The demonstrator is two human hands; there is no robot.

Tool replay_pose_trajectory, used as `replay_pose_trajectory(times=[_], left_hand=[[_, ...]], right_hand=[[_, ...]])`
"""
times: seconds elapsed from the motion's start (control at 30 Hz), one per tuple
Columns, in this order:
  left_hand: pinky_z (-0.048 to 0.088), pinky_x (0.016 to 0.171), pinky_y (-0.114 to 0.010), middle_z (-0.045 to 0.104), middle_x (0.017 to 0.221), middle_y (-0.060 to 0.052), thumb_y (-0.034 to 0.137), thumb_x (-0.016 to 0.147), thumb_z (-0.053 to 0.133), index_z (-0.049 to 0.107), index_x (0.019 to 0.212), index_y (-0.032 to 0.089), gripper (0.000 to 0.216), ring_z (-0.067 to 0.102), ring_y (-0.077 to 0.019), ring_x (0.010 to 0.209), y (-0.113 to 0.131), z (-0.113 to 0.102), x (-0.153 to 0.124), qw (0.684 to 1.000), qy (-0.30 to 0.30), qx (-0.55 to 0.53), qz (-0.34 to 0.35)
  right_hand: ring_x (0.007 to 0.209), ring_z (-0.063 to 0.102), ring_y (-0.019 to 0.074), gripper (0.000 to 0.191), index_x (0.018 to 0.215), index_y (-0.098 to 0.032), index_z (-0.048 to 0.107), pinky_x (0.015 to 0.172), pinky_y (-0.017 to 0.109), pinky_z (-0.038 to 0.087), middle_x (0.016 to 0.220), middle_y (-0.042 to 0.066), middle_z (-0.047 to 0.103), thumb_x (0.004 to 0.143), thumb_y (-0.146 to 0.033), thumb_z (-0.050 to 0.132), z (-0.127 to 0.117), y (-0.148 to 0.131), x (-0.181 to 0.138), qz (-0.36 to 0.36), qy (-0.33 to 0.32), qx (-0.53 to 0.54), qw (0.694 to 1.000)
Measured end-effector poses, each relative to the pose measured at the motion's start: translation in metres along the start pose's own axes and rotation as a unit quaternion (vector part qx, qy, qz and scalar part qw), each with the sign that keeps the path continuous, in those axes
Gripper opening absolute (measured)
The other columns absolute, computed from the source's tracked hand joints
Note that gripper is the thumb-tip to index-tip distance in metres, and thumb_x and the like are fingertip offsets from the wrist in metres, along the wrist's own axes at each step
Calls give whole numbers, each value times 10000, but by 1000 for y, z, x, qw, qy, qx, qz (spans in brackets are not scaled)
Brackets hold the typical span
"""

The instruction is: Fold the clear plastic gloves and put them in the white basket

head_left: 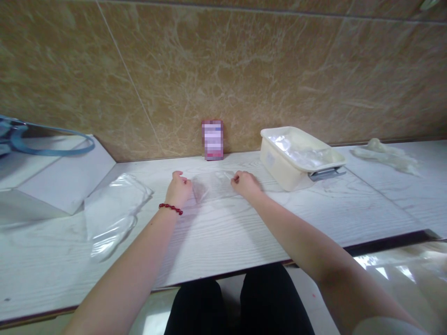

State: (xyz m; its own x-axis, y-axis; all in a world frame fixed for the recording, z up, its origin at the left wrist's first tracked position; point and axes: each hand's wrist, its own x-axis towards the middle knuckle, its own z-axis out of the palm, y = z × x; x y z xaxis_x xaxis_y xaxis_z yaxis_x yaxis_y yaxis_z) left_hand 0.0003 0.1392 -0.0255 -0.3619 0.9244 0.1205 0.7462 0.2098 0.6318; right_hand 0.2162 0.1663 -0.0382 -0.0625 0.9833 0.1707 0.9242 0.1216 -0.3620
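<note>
A clear plastic bag [213,185] is stretched out just above or on the white wood-grain table [223,242], between my two hands. My left hand [179,190], with a red bead bracelet at the wrist, pinches the bag's left end. At the opposite end, my right hand [246,183] grips the edge between thumb and fingers. To the left lies a stack of clear plastic bags [113,209], flat on the table. A cream plastic bin [279,165] holding more clear plastic stands right of my right hand.
A white box [70,179] with a blue strap [56,151] on top stands at the left. Against the marble-patterned wall [223,70] leans a small blurred pinkish packet or phone [213,140]. Crumpled translucent plastic [386,156] lies far right. The table's front edge is near my knees.
</note>
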Motion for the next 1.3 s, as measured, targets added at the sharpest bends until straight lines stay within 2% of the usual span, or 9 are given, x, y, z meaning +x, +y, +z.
replay_pose_trajectory(times=[0.2,0.43,0.5,0.6,0.67,0.73,0.9,1.1,1.3], left_hand=[[407,567,-244,579,989,-87,209,702,495,353,1072,174,398,548,-129,652,-3,12,3,985,-27,-162,-54],[413,758,-275,564,988,-82,159,660,561,386,1051,159,429,559,-128,820,3,22,8,955,-66,-284,-47],[410,796,-302,548,1032,-99,196,694,527,391,1086,155,417,552,-148,876,1,22,9,967,-62,-246,-9],[334,915,-367,506,1127,-112,228,769,409,449,1095,160,336,472,-182,1045,0,20,6,984,-60,-87,143],[219,983,-441,466,1206,-96,242,799,349,483,1101,180,336,359,-210,1165,3,19,2,964,-89,36,247],[131,994,-505,415,1276,-65,279,820,314,466,1150,210,369,258,-235,1230,8,18,-4,939,-129,124,294],[85,994,-518,323,1348,-28,379,837,263,369,1247,248,444,194,-240,1258,14,21,-13,912,-177,214,303],[101,980,-530,234,1387,-45,521,799,239,306,1287,242,566,157,-277,1264,9,22,-13,900,-207,238,302],[64,974,-543,198,1396,-72,546,793,212,272,1304,232,604,121,-278,1273,9,21,-15,897,-207,250,300]], right_hand=[[708,545,136,106,765,-212,565,631,235,390,751,21,617,713,-280,502,4,3,2,-6,31,42,999],[683,541,120,134,828,-217,514,611,218,390,723,-4,601,698,-247,510,19,8,12,-18,51,114,992],[679,542,115,213,914,-216,488,608,213,393,739,-5,603,704,-242,507,22,9,13,-14,46,136,989],[700,540,115,306,1020,-222,459,639,218,397,769,-6,607,716,-222,494,19,8,11,-18,37,134,990],[747,535,123,299,1020,-237,492,690,231,393,811,0,610,722,-219,490,14,7,9,-36,31,102,994],[806,528,136,261,986,-249,552,751,247,380,872,13,610,736,-230,480,10,5,8,-52,22,61,997],[899,513,173,265,951,-238,627,822,273,356,951,43,607,772,-274,436,5,2,7,-52,5,-9,999],[916,507,194,291,975,-213,625,807,279,367,966,63,603,766,-307,447,4,3,7,-32,-13,-27,999],[977,453,218,299,1004,-181,585,873,346,326,1009,104,539,774,-300,435,-17,-4,-1,-68,98,19,993]])
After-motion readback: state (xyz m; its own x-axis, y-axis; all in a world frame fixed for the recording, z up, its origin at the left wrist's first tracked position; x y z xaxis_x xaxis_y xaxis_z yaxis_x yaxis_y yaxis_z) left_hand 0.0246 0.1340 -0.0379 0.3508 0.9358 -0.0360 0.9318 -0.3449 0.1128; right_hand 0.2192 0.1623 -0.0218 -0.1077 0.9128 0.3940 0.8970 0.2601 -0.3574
